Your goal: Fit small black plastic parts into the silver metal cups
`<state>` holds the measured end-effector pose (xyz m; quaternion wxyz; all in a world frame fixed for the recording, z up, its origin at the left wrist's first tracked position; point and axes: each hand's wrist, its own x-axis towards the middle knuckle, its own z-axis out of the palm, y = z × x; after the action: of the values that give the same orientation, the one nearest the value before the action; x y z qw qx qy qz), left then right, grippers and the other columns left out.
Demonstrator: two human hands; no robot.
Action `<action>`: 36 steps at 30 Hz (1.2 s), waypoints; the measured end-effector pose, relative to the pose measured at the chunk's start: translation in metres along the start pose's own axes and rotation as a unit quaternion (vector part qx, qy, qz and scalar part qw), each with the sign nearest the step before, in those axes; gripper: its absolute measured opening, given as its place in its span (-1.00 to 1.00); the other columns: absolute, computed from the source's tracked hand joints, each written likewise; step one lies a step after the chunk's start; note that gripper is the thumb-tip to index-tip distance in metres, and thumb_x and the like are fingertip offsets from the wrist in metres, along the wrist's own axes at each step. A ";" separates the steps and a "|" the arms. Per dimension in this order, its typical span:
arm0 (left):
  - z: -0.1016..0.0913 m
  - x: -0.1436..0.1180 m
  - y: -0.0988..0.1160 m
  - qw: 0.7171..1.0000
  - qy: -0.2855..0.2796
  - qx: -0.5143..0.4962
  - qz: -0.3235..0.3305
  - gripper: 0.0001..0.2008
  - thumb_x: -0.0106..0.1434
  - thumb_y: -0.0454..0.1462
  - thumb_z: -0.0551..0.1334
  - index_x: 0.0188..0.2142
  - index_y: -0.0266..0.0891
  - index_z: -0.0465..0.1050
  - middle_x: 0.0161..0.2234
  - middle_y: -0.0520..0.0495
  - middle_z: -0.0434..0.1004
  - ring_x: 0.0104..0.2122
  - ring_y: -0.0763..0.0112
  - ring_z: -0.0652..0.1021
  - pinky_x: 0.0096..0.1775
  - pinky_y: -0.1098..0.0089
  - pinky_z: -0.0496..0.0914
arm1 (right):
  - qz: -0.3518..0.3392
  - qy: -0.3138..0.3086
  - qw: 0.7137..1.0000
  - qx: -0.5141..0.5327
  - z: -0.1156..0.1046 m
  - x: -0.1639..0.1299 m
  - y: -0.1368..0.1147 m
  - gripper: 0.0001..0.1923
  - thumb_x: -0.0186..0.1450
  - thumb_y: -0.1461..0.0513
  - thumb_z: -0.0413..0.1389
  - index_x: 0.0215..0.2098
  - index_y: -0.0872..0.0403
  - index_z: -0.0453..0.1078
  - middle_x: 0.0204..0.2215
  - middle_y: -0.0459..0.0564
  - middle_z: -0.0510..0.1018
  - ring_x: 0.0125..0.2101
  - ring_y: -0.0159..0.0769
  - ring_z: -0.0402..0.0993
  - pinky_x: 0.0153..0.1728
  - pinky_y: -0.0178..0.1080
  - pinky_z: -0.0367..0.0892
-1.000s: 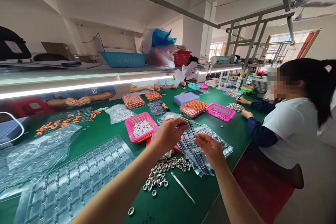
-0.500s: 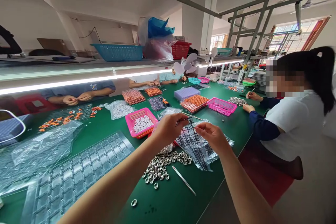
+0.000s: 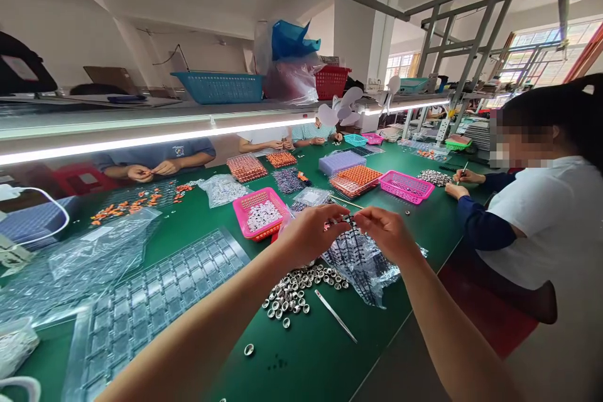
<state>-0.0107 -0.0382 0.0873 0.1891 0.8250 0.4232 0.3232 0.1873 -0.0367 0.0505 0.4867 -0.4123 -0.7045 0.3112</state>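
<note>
Both hands meet in the middle of the view, above a clear plastic bag (image 3: 382, 276) filled with black strips. My left hand (image 3: 308, 232) pinches one end of a black strip of small parts (image 3: 349, 220). The fingertips of my right hand (image 3: 389, 232) are closed at the right side of that same strip. The strip's lower part blends with those behind it, so where it ends is unclear. Just below my hands spreads a pile of small silver cup-shaped pieces (image 3: 292, 292). A pair of tweezers (image 3: 335, 315) lies to its right on the green table (image 3: 301, 364).
Left of my arms lies a clear moulded tray (image 3: 174, 289). A pink basket of white parts (image 3: 261, 213) stands beyond my left hand, another pink basket (image 3: 406, 187) farther right. Orange parts in trays (image 3: 355, 181) sit behind. A co-worker (image 3: 532, 201) sits at the right.
My right hand has moved in toward my left, and its fingertips now close at the strip. The whole view has shifted slightly, moving things to the right in the picture.
</note>
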 end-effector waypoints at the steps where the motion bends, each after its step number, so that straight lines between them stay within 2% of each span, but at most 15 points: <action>1: 0.000 0.000 0.001 1.000 0.000 -0.010 0.001 -0.69 0.26 -0.10 0.21 -0.04 -0.09 0.51 -0.18 -0.08 0.63 -0.25 0.27 0.59 -0.27 0.32 0.43 | 0.002 0.000 1.000 0.002 0.001 -0.001 0.000 -0.67 0.30 -0.02 0.11 -0.32 0.07 0.47 -0.55 -0.11 0.41 -0.54 -0.36 0.28 -0.55 -0.32 0.15; 6: 0.000 -0.002 0.009 0.999 -0.011 -0.040 0.006 -0.79 0.25 -0.18 0.22 -0.17 -0.14 0.56 -0.28 -0.04 0.64 -0.33 0.33 0.58 -0.30 0.34 0.42 | -0.025 0.010 1.000 -0.011 0.008 -0.006 0.000 -0.74 0.30 0.03 0.13 -0.33 0.06 0.46 -0.46 -0.06 0.48 -0.46 -0.32 0.36 -0.45 -0.30 0.25; 15: 0.000 -0.003 0.004 0.990 -0.067 -0.122 -0.040 -0.82 0.15 -0.18 0.30 -0.27 -0.18 0.57 -0.39 -0.01 0.64 -0.38 0.35 0.59 -0.33 0.38 0.42 | -0.116 0.011 0.993 -0.030 0.018 -0.015 0.006 -0.73 0.40 0.09 0.01 -0.40 0.04 0.34 -0.49 -0.10 0.36 -0.46 -0.34 0.28 -0.40 -0.30 0.22; 20: 0.000 -0.005 0.005 0.990 -0.082 -0.102 -0.048 -0.75 0.11 -0.14 0.33 -0.24 -0.19 0.57 -0.39 0.00 0.61 -0.39 0.37 0.56 -0.35 0.41 0.36 | -0.161 0.037 0.985 -0.047 0.021 -0.018 0.008 -0.76 0.41 0.16 0.00 -0.41 0.04 0.28 -0.51 -0.14 0.33 -0.47 -0.36 0.26 -0.40 -0.30 0.19; 26: 0.001 -0.006 0.004 0.993 -0.091 -0.062 -0.042 -0.74 0.04 -0.16 0.39 -0.30 -0.26 0.54 -0.45 0.02 0.55 -0.43 0.40 0.49 -0.40 0.43 0.30 | -0.193 0.075 0.976 -0.071 0.030 -0.019 0.010 -0.73 0.40 0.22 0.00 -0.48 0.03 0.17 -0.56 -0.17 0.24 -0.51 -0.38 0.20 -0.45 -0.30 0.12; 29: 0.003 -0.006 0.001 0.991 -0.107 -0.067 -0.044 -0.72 0.02 -0.17 0.41 -0.28 -0.24 0.53 -0.45 0.03 0.55 -0.44 0.40 0.49 -0.40 0.43 0.30 | -0.175 0.087 0.979 -0.063 0.035 -0.018 0.014 -0.69 0.39 0.18 0.02 -0.51 0.04 0.16 -0.57 -0.18 0.22 -0.52 -0.39 0.18 -0.45 -0.30 0.12; 32: 0.004 -0.005 -0.003 0.990 -0.105 -0.078 -0.045 -0.72 0.02 -0.18 0.40 -0.27 -0.23 0.54 -0.46 0.03 0.55 -0.45 0.40 0.49 -0.42 0.43 0.30 | -0.117 0.073 0.990 -0.031 0.031 -0.017 0.018 -0.66 0.36 0.09 0.06 -0.52 0.04 0.21 -0.58 -0.18 0.25 -0.52 -0.39 0.19 -0.45 -0.30 0.13; 34: 0.004 -0.004 -0.005 0.992 -0.093 -0.081 -0.042 -0.72 0.02 -0.19 0.39 -0.25 -0.22 0.55 -0.47 0.02 0.55 -0.47 0.40 0.49 -0.43 0.43 0.30 | -0.074 0.038 0.996 0.007 0.024 -0.017 0.020 -0.70 0.32 0.02 0.10 -0.43 0.04 0.32 -0.51 -0.15 0.34 -0.49 -0.37 0.25 -0.43 -0.30 0.19; 36: 0.003 -0.004 -0.008 0.993 -0.077 -0.080 -0.039 -0.72 0.03 -0.20 0.38 -0.23 -0.21 0.56 -0.48 0.01 0.55 -0.48 0.40 0.49 -0.43 0.42 0.30 | -0.038 -0.005 0.999 0.033 0.014 -0.019 0.020 -0.69 0.26 -0.04 0.15 -0.25 0.03 0.39 -0.39 -0.10 0.43 -0.43 -0.34 0.33 -0.39 -0.30 0.26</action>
<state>-0.0151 -0.0365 0.0791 0.2994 0.8125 0.4117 0.2839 0.1834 -0.0446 0.0209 0.5078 -0.3677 -0.7115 0.3174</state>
